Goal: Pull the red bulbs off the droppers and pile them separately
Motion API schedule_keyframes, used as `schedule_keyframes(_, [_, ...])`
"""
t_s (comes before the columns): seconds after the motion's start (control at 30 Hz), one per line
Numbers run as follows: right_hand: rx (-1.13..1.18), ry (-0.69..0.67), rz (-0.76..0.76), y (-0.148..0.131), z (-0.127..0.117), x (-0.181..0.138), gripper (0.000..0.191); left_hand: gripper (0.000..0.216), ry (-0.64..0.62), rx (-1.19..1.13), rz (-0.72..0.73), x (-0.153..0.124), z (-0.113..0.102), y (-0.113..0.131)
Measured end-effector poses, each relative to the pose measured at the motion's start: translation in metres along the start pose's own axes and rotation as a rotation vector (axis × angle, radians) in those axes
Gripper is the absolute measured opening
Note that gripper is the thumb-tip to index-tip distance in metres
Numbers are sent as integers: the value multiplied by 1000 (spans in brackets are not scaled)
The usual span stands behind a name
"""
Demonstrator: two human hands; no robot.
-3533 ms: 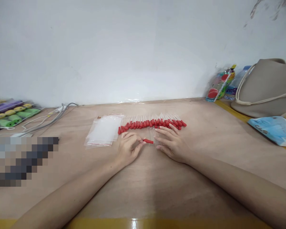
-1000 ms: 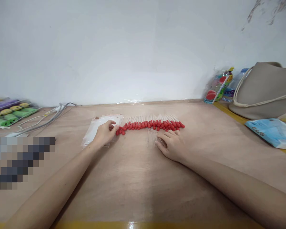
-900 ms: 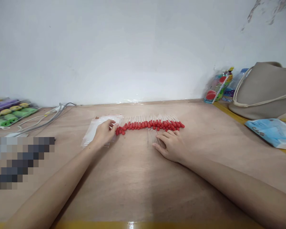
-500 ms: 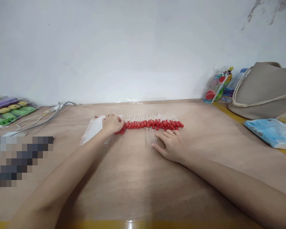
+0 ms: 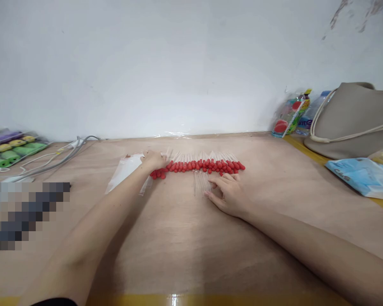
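The right hand lies low on the counter, thumb and fingers apart with a modest gap, nothing plainly pinched between them. The left hand reaches further out, turned palm down with its knuckles up; its fingertips face away from the view, so I can't tell whether it is holding anything.

The work looks well along. A long row of droppers already shows red rubber bulbs, packed side by side with their pale thin ends toward the wall. What seems left is a small bunch of bare glass tubes, with no bulbs on the parts that show. The tubes are too clear and faint to count fairly, and the right hand covers some of them.

That bunch sits just to the left of the right thumb and forefinger, partly under them, on the near side of the row. The row itself runs between the two hands: its right end passes just beyond the right hand's fingers, while its left end comes up beside the left hand, where a few bulbs slant in a loose cluster close to the wrist.

Under and beside the left forearm is a pile of flat plastic bags. Well apart, on the right, are drink bottles, a grey bag and a blue packet.
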State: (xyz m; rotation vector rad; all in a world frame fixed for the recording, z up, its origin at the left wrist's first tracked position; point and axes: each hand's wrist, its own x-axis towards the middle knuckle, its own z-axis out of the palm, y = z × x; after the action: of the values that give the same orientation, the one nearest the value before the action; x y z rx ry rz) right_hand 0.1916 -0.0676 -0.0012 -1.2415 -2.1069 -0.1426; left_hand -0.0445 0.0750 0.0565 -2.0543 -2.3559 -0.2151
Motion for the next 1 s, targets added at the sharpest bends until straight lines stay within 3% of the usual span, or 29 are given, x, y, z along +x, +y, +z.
schedule_keyframes(0.17, [14,26,23,2,1,0,25,30,185,-51,103,-19,-9,0])
schedule_keyframes(0.23, [32,99,37,4,2,1,29,27,273,-115,237,-38,-8,-2])
schedule_keyframes(0.3, [52,211,44,6,1,1,36,22,330,-254,476,-61,-2,-4])
schedule_keyframes(0.4, [80,320,0,7,-1,2,47,16,245,-320,732,-96,14,-7])
schedule_keyframes(0.53, [45,222,-154,3,-3,1,48,17,327,-331,935,-123,35,-6])
schedule_keyframes(0.73, [9,90,-313,5,7,3,34,12,459,-416,1072,-130,43,-1])
schedule_keyframes(0.9, [63,53,-367,7,13,3,25,7,473,-429,1121,-131,41,0])
schedule_keyframes(1.0, [102,62,-362,6,13,3,22,17,472,-393,1135,-130,41,1])
